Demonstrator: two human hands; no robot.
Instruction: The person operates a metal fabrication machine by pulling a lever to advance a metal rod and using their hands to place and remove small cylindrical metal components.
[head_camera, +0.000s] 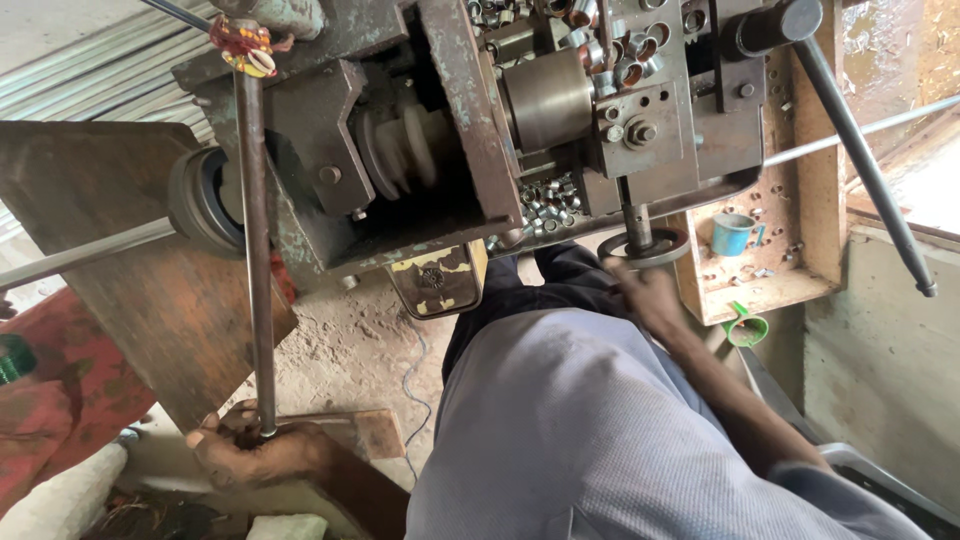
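Big worn metal lathe-type machine (440, 130) fills the top of the view, grey-green paint chipped, with a stepped pulley (405, 150) in its open middle and a smooth steel drum (545, 100) just right of it. Rusty flat steel plate (110, 260) leans at left, under a round hub with a thin bar running off left. Person's grey shirt front (590, 440) takes up the lower centre, dark trousers above it. Long dark lever (865, 160) slants down the right side from a round boss on the machine. Long vertical steel rod (255, 250) hangs from the machine's top left, down to the left hand (250, 450); fingers curled around the rod's lower end, gripping it, hand resting near a wooden block on the dirt floor. Wooden tray (800, 230) at right holds a small blue cup (732, 234) and scattered bits. Right hand (645, 290) reaches up to the small round handwheel (645, 248) under the machine, fingers on its rim; whether they are clamped or loose cannot be told. Green funnel-shaped item (745, 328) sits just below the tray. Heap of small metal sleeves (548, 200) lies in the machine bed.
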